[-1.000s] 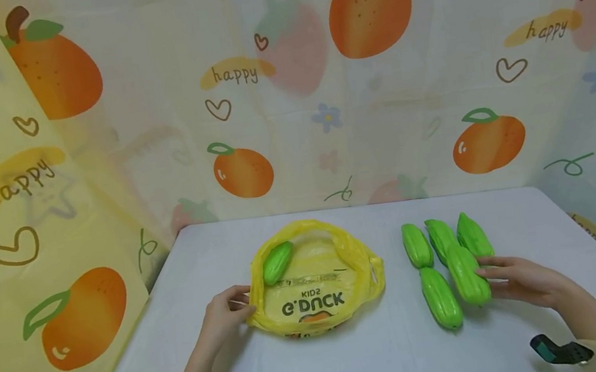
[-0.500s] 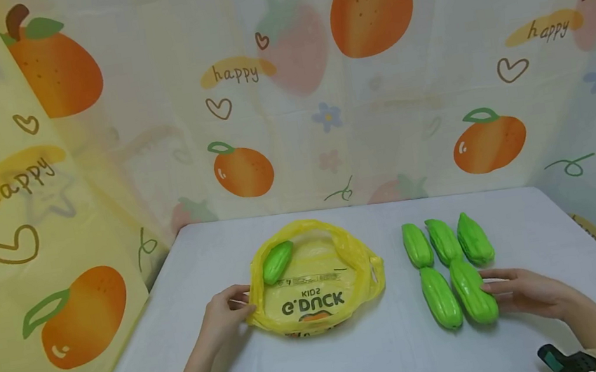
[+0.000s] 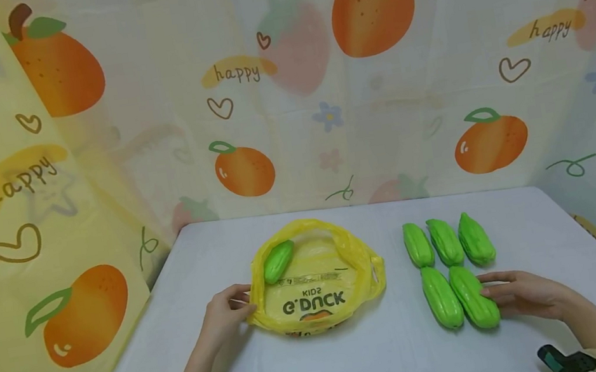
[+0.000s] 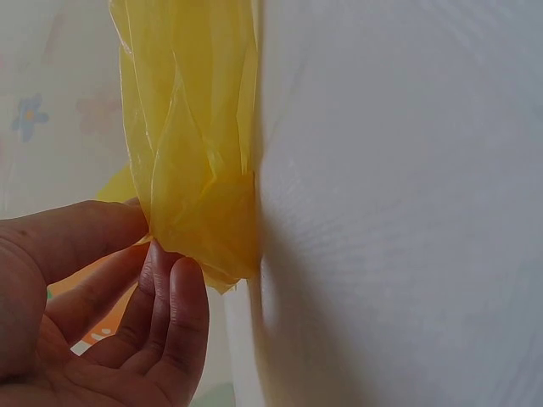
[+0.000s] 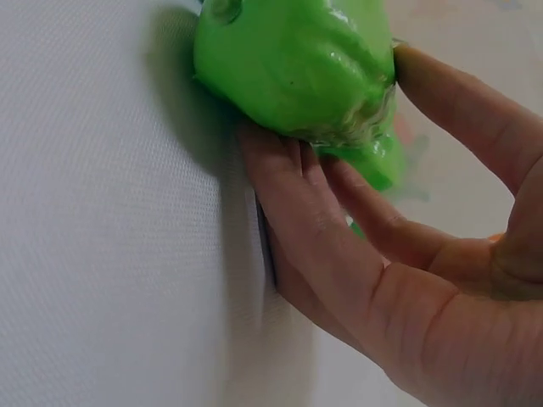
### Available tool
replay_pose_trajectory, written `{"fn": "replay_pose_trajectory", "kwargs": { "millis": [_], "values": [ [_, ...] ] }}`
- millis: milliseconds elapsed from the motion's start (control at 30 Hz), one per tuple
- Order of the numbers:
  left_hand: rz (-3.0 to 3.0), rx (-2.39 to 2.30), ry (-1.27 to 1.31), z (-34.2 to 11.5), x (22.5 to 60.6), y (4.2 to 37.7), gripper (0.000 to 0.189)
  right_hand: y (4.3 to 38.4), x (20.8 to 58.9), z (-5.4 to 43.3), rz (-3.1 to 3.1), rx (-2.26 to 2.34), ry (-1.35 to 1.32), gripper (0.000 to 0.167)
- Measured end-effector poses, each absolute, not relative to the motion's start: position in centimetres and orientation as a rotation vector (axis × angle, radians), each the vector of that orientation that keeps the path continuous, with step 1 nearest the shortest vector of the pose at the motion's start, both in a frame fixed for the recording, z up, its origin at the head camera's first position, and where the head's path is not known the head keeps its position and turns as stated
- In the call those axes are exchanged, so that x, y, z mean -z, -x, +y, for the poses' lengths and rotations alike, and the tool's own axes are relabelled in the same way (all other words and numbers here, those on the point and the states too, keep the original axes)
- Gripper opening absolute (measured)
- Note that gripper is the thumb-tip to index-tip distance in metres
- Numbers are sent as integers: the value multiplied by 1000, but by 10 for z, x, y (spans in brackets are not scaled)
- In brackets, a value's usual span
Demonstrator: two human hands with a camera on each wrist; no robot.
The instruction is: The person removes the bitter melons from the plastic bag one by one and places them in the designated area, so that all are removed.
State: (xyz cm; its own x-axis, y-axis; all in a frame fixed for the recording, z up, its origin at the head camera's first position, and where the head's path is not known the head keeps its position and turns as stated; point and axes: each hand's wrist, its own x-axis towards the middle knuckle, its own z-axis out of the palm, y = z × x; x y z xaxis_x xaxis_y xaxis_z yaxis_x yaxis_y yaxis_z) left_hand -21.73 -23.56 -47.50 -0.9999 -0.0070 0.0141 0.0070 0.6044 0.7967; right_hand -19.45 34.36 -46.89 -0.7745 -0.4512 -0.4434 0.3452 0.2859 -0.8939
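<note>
A yellow plastic bag (image 3: 321, 301) lies mouth open on the white table, with one green vegetable (image 3: 278, 261) inside at its upper left. My left hand (image 3: 227, 312) pinches the bag's left edge between thumb and fingers. At the right, several glossy, ridged, cucumber-like vegetables lie in two rows. My right hand (image 3: 522, 294) holds the front right green vegetable (image 3: 473, 298) from its right side. In the right wrist view the thumb meets the upper side of this green vegetable (image 5: 297, 68), and the other fingers (image 5: 288, 195) reach along its table side.
Three green vegetables (image 3: 446, 242) form the back row; another green vegetable (image 3: 442, 297) lies left of the held one. The white tabletop (image 3: 360, 369) separates bag and vegetables. A printed fruit curtain (image 3: 296, 135) hangs behind the table.
My right hand has drawn its green vegetable toward me, from overlapping the back row to lying beside the front one. My left hand has stayed at the bag's edge.
</note>
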Motion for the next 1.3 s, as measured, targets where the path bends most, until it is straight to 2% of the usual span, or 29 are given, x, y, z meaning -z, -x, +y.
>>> {"fn": "replay_pose_trajectory", "kwargs": {
  "millis": [333,1300],
  "values": [
    [-2801,1383,-10,-235,475,218,35,191,459,341,1970,1538,39,76],
    [-2811,1391,-26,-236,476,217,36,190,462,336,2014,1535,26,74]
  ]
}}
